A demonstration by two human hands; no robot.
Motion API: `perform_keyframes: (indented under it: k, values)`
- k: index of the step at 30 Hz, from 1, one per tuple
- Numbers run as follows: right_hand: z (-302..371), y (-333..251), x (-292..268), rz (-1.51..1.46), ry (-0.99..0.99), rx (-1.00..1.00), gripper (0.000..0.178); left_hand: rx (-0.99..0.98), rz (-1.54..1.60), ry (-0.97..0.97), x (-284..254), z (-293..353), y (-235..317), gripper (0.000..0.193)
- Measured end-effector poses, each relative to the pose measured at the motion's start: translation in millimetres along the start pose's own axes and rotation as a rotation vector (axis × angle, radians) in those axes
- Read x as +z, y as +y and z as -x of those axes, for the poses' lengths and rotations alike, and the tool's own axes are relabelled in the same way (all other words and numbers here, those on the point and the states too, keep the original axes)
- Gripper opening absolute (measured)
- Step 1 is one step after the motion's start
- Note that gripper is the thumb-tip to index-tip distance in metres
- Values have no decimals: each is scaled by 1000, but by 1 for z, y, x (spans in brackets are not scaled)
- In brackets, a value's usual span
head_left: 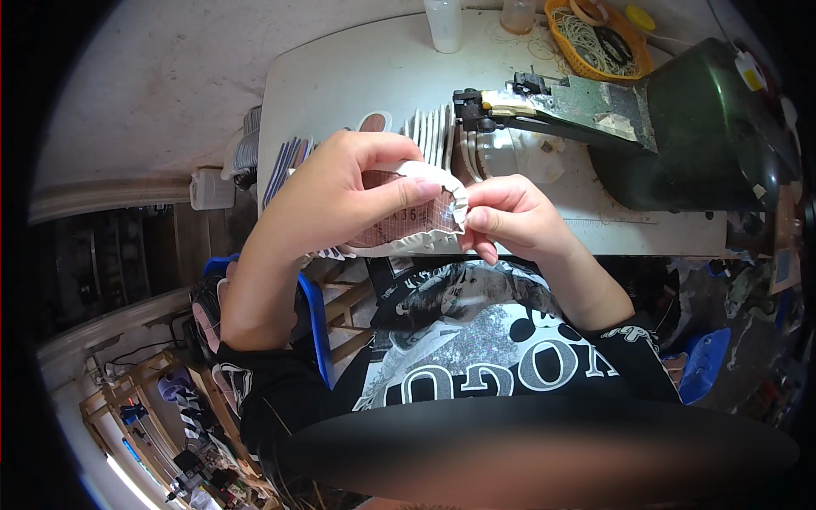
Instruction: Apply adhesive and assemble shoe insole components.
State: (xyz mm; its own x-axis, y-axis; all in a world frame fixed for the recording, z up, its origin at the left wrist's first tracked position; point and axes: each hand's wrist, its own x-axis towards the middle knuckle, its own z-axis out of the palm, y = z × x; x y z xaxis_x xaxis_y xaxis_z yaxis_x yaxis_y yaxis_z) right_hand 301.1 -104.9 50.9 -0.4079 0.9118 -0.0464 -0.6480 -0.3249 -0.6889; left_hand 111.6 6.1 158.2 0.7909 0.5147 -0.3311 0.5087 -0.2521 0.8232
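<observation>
Above the table's near edge I hold a brown insole (399,223) marked with a fine grid and edged in pleated white material. My left hand (344,191) grips it from the left, thumb laid over the brown face and fingers behind the far side. At its right end, the gathered white edging (460,217) meets my right hand (518,219), whose thumb and forefinger pinch it. The lower fingers of that hand curl beneath. Part of the insole is covered by my left hand.
Behind my hands stand rows of white-edged pieces (432,136), with another insole (374,121) lying flat. A dark green machine (680,127) reaches over the table (340,81) from the right. A white cup (444,27) and an orange basket (605,68) of cords sit at the back.
</observation>
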Motion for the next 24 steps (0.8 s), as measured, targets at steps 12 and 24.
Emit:
perform_keyframes:
  k: [12, 24]
  values:
    - [-3, 5, 8, -39, 0, -124, 15, 34, 315, 40, 9, -2, -10, 21]
    - [6, -23, 31, 451, 234, -159, 14, 114, -16, 271, 20, 8, 2, 17]
